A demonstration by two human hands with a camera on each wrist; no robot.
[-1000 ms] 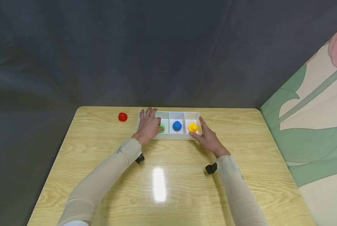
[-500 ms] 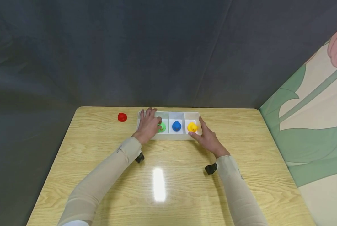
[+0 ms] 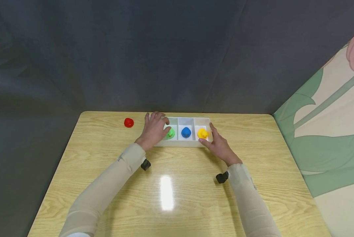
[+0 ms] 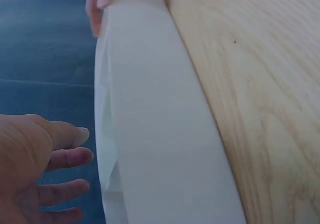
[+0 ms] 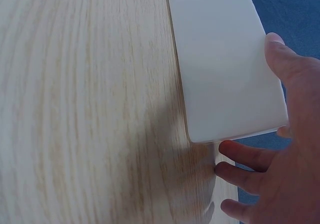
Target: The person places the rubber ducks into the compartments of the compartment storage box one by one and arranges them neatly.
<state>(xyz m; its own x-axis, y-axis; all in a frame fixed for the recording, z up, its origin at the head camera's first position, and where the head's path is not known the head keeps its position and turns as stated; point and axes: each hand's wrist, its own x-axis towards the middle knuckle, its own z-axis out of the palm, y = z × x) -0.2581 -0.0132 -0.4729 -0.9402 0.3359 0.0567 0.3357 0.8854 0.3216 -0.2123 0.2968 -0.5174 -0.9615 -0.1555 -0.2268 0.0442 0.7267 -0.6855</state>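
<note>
A white divided tray (image 3: 183, 144) lies near the table's far edge. In it, a green rubber duck (image 3: 170, 133), a blue rubber duck (image 3: 186, 132) and a yellow rubber duck (image 3: 202, 133) sit in separate compartments. My left hand (image 3: 154, 130) hovers over the tray's left end, holding nothing; its thumb is beside the green duck. The left wrist view shows its fingers spread apart. My right hand (image 3: 220, 147) grips the tray's right end, thumb on the front rim and fingers at the end wall (image 5: 240, 135). My left hand hides the leftmost compartment.
A red rounded object (image 3: 129, 122), its kind unclear, lies on the wooden table (image 3: 105, 184) left of the tray. Dark cloth (image 3: 177, 59) hangs behind the table. A floral-patterned curtain (image 3: 331, 138) borders the right side.
My left hand has lifted slightly and drawn left from the green duck, which now shows more fully. My right hand stays at the tray's right end.
</note>
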